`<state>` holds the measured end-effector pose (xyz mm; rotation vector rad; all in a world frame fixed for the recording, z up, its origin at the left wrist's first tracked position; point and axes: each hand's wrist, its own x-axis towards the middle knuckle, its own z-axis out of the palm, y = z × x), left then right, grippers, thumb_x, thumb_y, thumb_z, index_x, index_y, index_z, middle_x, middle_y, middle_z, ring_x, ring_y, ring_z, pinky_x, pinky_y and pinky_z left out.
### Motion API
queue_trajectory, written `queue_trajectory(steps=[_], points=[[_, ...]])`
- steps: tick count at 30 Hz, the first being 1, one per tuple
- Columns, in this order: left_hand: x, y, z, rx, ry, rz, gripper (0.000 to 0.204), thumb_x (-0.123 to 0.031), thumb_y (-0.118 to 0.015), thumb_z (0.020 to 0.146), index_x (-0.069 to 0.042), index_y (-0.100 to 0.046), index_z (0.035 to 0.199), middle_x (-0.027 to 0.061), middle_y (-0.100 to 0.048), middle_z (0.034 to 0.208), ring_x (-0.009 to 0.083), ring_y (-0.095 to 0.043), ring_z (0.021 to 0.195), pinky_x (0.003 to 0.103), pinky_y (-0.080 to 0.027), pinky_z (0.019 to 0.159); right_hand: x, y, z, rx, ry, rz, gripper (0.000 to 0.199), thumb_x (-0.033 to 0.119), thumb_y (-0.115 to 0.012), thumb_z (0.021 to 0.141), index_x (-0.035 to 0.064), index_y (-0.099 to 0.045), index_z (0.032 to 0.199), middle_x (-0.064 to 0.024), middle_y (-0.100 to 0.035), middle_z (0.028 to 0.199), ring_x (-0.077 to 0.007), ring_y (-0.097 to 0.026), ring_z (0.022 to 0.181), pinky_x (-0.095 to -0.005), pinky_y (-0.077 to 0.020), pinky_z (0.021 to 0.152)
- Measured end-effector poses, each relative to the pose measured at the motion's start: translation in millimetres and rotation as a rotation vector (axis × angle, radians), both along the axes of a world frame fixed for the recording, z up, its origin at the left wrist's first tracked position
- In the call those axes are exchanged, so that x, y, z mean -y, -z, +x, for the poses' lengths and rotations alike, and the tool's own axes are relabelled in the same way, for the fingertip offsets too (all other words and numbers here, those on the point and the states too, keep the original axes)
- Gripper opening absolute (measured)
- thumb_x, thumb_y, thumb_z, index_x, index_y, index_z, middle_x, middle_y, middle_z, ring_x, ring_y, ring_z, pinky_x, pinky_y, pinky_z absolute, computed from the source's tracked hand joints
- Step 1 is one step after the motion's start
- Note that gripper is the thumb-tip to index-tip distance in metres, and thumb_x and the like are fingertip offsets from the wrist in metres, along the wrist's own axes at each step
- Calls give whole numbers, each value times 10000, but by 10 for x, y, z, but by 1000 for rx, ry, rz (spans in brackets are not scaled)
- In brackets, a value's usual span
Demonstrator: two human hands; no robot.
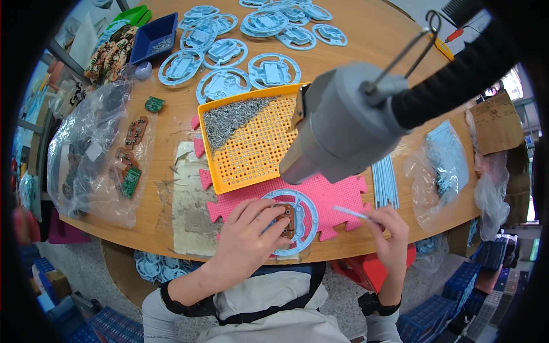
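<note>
"Where's the ring?"

"The ring (313, 222) lies on the pink mat (337, 200), right in front of the person, with a brown board (290, 220) at its middle."

"Which hand is nearer?"

"The left hand (253, 231). It lies over the ring's left side, fingers slightly spread and bent onto the board. I can't tell whether it grips or only presses."

"And the right hand (390, 231)?"

"To the ring's right, apart from it, pinching a thin pale stick (350, 212) between thumb and fingers."

"How do they line up?"

"The ring is round, so no long axis there. The stick's runs leftward and slightly away from the person, its free end just short of the ring's right edge. Its height above the mat I can't judge."

"Beyond that?"

"A yellow tray (246, 163) with screws (231, 120), and a grey fixture (343, 126) overhead."

"Any brand or writing?"

"None I can read on ring, board or stick."
</note>
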<state>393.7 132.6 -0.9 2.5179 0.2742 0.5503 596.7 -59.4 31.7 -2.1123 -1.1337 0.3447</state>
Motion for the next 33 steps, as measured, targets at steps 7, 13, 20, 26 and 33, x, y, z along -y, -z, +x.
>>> queue_trajectory(steps=[7,13,20,26,33], points=[[-20,172,-42,25,17,-347,364,-164,-785,693,-68,-658,1020,90,-587,1155,359,-492,1254,523,-354,1063,165,268,-147,197,-7,-71,174,-18,-683,774,33,-703,939,-107,-608,828,-246,-603,759,-329,-471,660],[-65,225,-83,72,28,-425,348,-178,-765,732,-63,-656,1042,98,-574,1180,347,-490,1259,482,-393,1046,-66,342,-280,52,-27,43,179,-44,-692,763,19,-703,929,-96,-615,821,-223,-606,715,-305,-478,632],[-34,254,-108,126,1,-436,336,-168,-759,739,-52,-659,1038,107,-577,1187,343,-497,1251,406,-475,954,-143,403,-211,25,-16,65,168,-37,-693,762,16,-704,921,-96,-619,799,-223,-610,711,-303,-477,638],[-11,246,-99,136,-11,-471,338,-109,-773,718,-49,-674,1035,99,-587,1170,351,-471,1277,421,-460,977,-182,423,-242,22,-40,41,170,-13,-700,756,44,-718,916,-80,-626,790,-225,-592,723,-312,-456,660],[217,219,-160,161,-166,-220,344,-168,-766,710,-21,-651,998,111,-574,1120,376,-515,1198,427,-492,903,-383,348,-202,199,-168,-4,217,1,-674,735,89,-725,927,-58,-604,838,-223,-563,785,-330,-401,749]])
